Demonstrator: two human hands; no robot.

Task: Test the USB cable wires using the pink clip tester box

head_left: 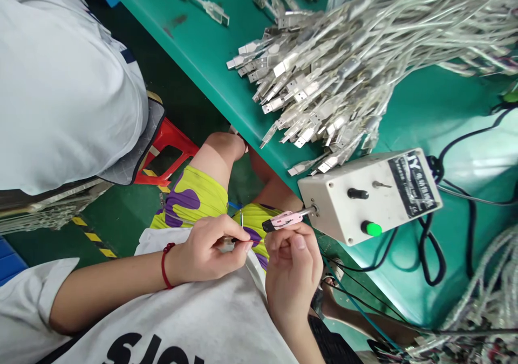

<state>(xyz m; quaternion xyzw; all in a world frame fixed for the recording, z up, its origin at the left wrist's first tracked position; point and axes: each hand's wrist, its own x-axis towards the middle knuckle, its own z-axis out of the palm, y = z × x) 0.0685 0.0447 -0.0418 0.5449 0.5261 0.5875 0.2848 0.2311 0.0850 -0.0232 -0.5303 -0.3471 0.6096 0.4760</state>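
Head view shows the left hand [210,251], a red cord at its wrist, with thumb and fingers pinched together on a small metal piece [227,240], mostly hidden by the fingertips. This lies to the left of the white box [368,197], well clear of it. The right hand [291,269] sits just below the box's left end, its fingers closed on a pink connector [281,221] with a black tip. The connector meets the metal pin that sticks out of the box's left face.

On the box's front are a black knob [358,193], a small toggle [380,184] and a green button [371,228]. Black cables [433,245] run off to the box's right. The box rests on a green table [202,46], and above it lies a big pile of USB cables [343,73]. Far to the box's left stands another person in a white shirt [60,83], beside a red stool [170,148].
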